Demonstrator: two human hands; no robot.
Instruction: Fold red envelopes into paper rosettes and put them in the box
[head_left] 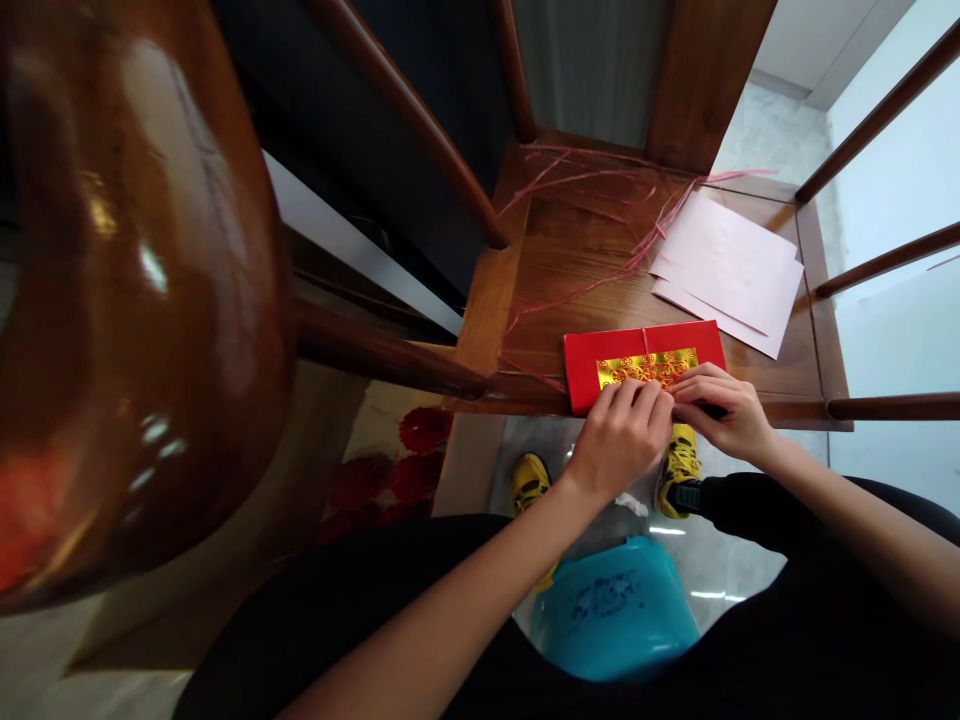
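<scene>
A red packet (pixel 585 370) with a gold printed panel lies flat at the front edge of the wooden chair seat (pixel 570 270). A thin pink string (pixel 644 340) runs across its middle and down to my fingers. My left hand (pixel 624 435) is closed at the packet's near edge, its fingers curled and pinched. Against it, my right hand (pixel 720 405) is also closed, with thumb and fingertips pinched together. Both sets of fingertips meet where the string comes over the packet. The ends of the string are hidden by my fingers.
Loose pink strings (pixel 592 285) are strewn over the seat behind the packet. White paper sheets (pixel 731 260) lie at the right. Wooden spindles (pixel 885 265) rise at the sides. A turquoise plastic stool (pixel 622 610) stands below, and a large glossy brown object (pixel 150 300) fills the left.
</scene>
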